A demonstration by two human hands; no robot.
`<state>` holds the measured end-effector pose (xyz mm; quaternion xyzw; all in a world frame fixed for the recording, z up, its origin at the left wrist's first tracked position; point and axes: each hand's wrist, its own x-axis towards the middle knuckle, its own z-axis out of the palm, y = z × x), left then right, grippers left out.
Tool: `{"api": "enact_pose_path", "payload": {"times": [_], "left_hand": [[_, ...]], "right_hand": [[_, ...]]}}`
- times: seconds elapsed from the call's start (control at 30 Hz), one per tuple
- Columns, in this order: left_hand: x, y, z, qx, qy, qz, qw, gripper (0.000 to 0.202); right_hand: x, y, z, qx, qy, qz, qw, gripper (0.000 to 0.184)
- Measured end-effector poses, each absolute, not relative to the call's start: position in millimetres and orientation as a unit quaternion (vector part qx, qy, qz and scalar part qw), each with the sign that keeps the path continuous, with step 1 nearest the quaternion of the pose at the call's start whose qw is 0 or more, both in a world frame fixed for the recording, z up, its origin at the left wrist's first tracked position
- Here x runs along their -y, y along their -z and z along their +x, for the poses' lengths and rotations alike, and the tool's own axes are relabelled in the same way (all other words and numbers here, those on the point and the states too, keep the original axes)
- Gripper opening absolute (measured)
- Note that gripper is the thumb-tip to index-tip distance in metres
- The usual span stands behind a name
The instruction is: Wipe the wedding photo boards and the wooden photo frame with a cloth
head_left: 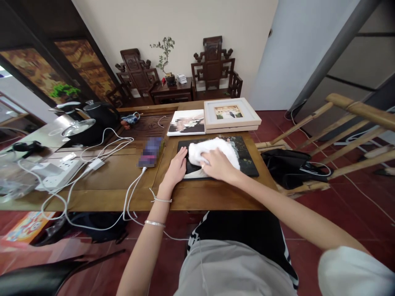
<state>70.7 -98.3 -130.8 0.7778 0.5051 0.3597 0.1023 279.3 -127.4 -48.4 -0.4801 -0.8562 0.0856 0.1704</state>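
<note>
Dark picture panel (248, 163) lies flat near your table's (212, 198) right end, set back from the near edge. White cloth (222, 144) rests on it, covering much of its middle.

Grip: your right hand (217, 165) bears down on the cloth, fingers bent into it, holding a bunch. Your left hand (178, 165) is laid out flat over the panel's left edge, fingers extended, not closed around anything.

Handling (judged): cloth light, soft, limp; take it by a gathered fold. Panel stiff, fairly light, perhaps slick and easily scratched on its face; hold by opposite short edges.

Axes: panel's long axis runs left–right, roughly parallel to the table's near edge. Cloth lies lengthwise along it, right end slanting slightly toward you. Which way the picture's top points: cannot tell, too much covered.
</note>
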Motion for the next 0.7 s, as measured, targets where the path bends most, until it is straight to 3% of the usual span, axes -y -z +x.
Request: {"api": "enact_pose_path", "payload": {"times": [0.3, 0.7], "left_hand": [[100, 127, 73, -0.515, -0.346, 0.777, 0.11, 0.047], [106, 118, 76, -0.505, -0.404, 0.757, 0.095, 0.045]], "right_hand": [[206, 45, 301, 0.87, -0.126, -0.458, 0.137, 0.018], [78, 46, 255, 0.826, -0.108, -0.514, 0.203, 0.028]]}}
